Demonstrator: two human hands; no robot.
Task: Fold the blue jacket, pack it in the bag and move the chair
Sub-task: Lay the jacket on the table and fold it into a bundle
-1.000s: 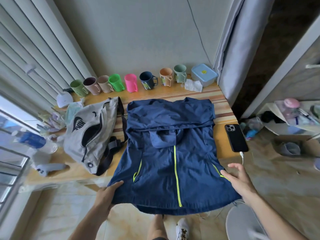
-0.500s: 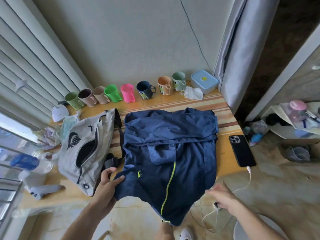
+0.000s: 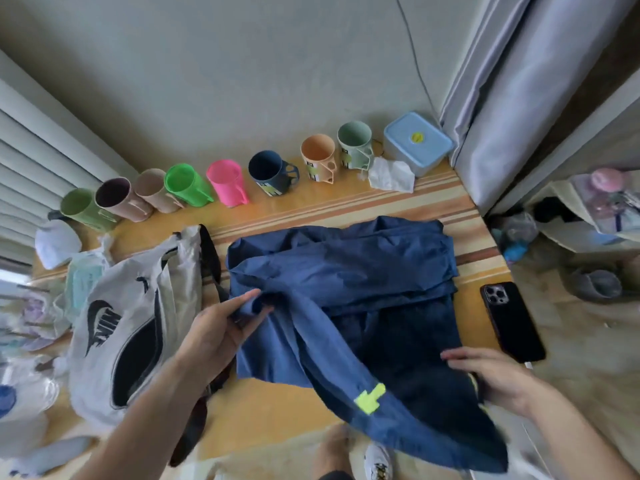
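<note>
soft daylight let in from the window [image 3: 10, 275] at the left, pretty even and bright, shadows kept faint, strong fisheye bending seen at the edges, lower corners smeared by motion blur

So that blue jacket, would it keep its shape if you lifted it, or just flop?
Probably flop: the blue jacket creases and drapes where the left hand pinches a fold. It looks thin, so likely light. Its lower edge hangs past the table near the right hand, so it may slide off.
</note>
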